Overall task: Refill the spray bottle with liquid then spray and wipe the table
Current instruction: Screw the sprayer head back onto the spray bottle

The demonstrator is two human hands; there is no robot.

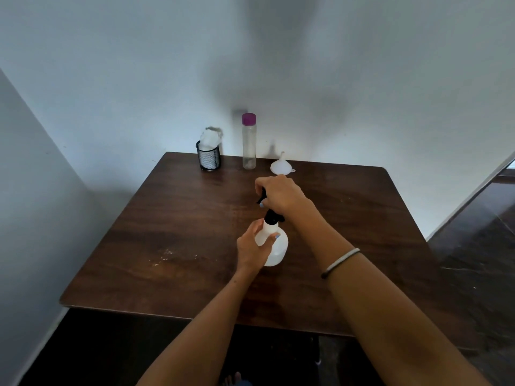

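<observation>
We steady the white spray bottle [274,243] at mid-table with our left hand [252,247] curled round its shoulder, so our right hand [281,195], gripping the black trigger head [263,196], can likely unscrew it for refilling from the purple-capped bottle [249,142].
</observation>
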